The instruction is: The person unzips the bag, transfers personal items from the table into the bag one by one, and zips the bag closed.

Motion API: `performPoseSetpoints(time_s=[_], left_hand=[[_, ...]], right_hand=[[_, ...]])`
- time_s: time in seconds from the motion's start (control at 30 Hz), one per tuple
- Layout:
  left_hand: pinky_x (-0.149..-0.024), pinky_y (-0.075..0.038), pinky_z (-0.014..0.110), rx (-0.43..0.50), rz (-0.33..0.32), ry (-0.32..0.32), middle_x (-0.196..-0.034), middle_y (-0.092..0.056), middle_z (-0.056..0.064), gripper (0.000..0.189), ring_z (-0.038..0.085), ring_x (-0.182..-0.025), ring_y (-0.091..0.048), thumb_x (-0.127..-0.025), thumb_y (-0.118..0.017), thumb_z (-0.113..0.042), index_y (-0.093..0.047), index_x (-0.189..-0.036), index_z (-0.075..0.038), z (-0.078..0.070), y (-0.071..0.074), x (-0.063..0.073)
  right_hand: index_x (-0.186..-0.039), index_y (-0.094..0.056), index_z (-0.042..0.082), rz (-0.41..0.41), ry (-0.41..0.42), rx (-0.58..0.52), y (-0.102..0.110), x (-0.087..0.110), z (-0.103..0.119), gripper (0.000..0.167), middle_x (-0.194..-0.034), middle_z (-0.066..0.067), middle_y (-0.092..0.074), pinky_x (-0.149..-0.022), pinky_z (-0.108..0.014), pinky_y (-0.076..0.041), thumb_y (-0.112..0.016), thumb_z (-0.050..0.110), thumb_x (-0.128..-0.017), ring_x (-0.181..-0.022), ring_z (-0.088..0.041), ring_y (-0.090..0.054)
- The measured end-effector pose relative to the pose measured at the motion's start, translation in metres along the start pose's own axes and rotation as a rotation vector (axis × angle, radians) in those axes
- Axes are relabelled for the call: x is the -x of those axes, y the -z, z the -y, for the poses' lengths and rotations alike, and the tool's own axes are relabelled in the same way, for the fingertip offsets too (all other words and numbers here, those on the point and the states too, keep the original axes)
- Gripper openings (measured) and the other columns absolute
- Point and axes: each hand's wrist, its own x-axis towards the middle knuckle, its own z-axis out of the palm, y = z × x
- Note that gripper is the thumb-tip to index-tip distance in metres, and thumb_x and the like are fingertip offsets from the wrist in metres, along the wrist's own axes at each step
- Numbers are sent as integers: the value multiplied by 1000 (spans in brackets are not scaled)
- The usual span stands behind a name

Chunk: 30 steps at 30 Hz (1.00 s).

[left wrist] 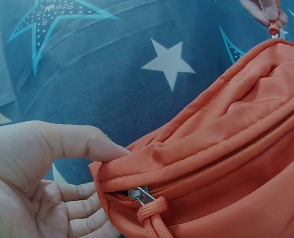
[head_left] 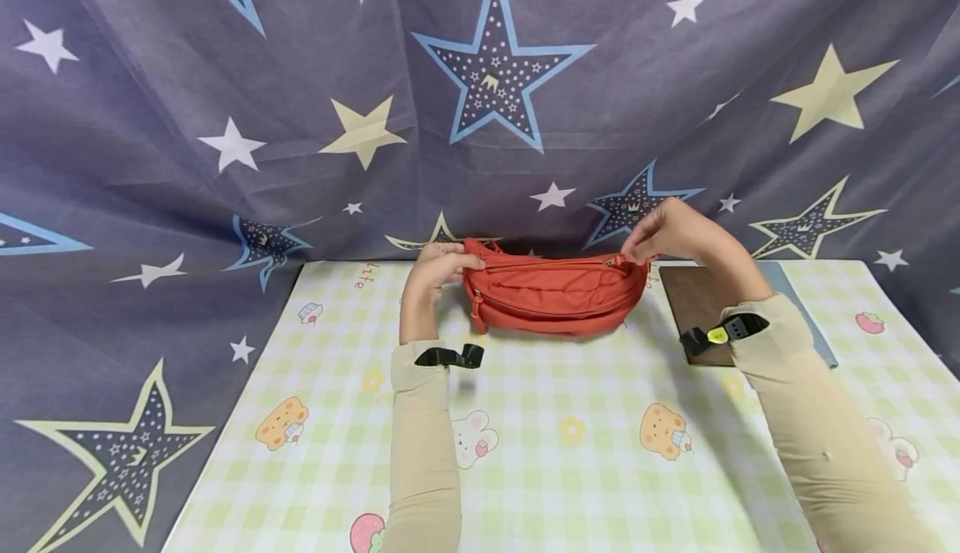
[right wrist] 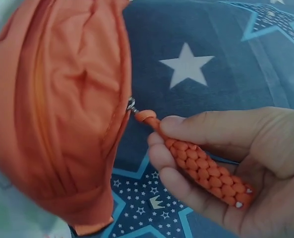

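Observation:
A red-orange waist bag (head_left: pixel 555 291) stands at the back of the table, its curved front facing me. My left hand (head_left: pixel 438 268) grips the bag's left end, thumb on top and fingers behind, beside a front zipper whose cord pull (left wrist: pixel 154 218) hangs down. At the bag's upper right, my right hand (head_left: pixel 660 232) pinches the braided pull (right wrist: pixel 206 171) of the top zipper between thumb and fingers. That zipper's metal slider (right wrist: pixel 131 104) sits near the right end of the top edge.
A flat brown and blue-grey book-like item (head_left: pixel 697 307) lies on the table at the right, partly under my right forearm. The table wears a green checked cloth (head_left: pixel 540 486) with cartoon prints. Behind it hangs a dark star-patterned curtain (head_left: pixel 300 62).

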Motion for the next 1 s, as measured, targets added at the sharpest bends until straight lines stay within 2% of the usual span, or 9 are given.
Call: performPoseSetpoints(time_s=[0.2, 0.37, 0.4, 0.5, 0.63, 0.77, 0.87, 1.0], left_hand=[[-103, -53, 40, 14, -9, -20, -145, -55, 21, 68, 14, -87, -63, -83, -75, -6, -49, -145, 6, 2, -4, -2], [-98, -54, 36, 16, -35, -26, -143, -57, 20, 65, 15, -91, -62, -83, -74, -7, -52, -143, 6, 3, -7, -3], [-95, -54, 34, 22, -45, -28, -141, -58, 20, 64, 13, -88, -62, -83, -74, -6, -53, -142, 6, 4, -8, -3], [-81, -54, 26, 50, -70, -48, -118, -68, 10, 53, 7, -77, -60, -82, -72, -4, -61, -133, 6, 4, -9, -6], [-65, -51, 18, 90, -91, -77, -88, -63, -4, 35, 2, -67, -58, -82, -71, -2, -68, -115, 5, 5, -11, -8], [-66, -52, 19, 113, -98, -85, -86, -64, -5, 31, 2, -68, -59, -81, -71, -1, -68, -111, 5, 6, -12, -10], [-70, -52, 20, 111, -102, -84, -88, -65, -5, 37, 1, -69, -60, -81, -71, -1, -67, -117, 6, 8, -13, -11], [-70, -52, 20, 95, -98, -83, -95, -64, -2, 44, 2, -72, -59, -82, -70, -2, -65, -125, 7, 8, -13, -12]], right_hand=[[-106, -75, -10, -16, -15, -130, -2, 4, -13, 22, -79, 5, -78, -69, -23, -60, -77, 1, -87, -71, -4, -70], [-110, -73, -12, -29, -40, -232, -2, 6, -27, 24, -79, 8, -77, -73, -24, -62, -74, 2, -90, -74, -5, -72], [-111, -73, -11, -31, -44, -247, -2, 6, -30, 24, -79, 9, -77, -74, -24, -61, -74, 3, -91, -75, -5, -72], [-109, -74, -9, -41, -53, -312, -2, 6, -36, 22, -80, 9, -77, -75, -23, -62, -74, 3, -91, -77, -5, -73], [-108, -75, -8, -71, -48, -385, -5, 9, -48, 19, -78, 9, -77, -75, -23, -62, -73, 0, -91, -76, -5, -73], [-104, -77, -5, -102, -36, -466, -8, 12, -60, 15, -78, 8, -77, -75, -24, -63, -71, -3, -91, -76, -6, -74], [-98, -80, 1, -128, -18, -507, -8, 14, -67, 14, -77, 7, -76, -73, -24, -63, -69, -5, -91, -74, -7, -73], [-90, -82, 9, -171, 0, -554, -8, 16, -73, 21, -74, 8, -76, -69, -22, -62, -68, -7, -91, -70, -6, -71]])
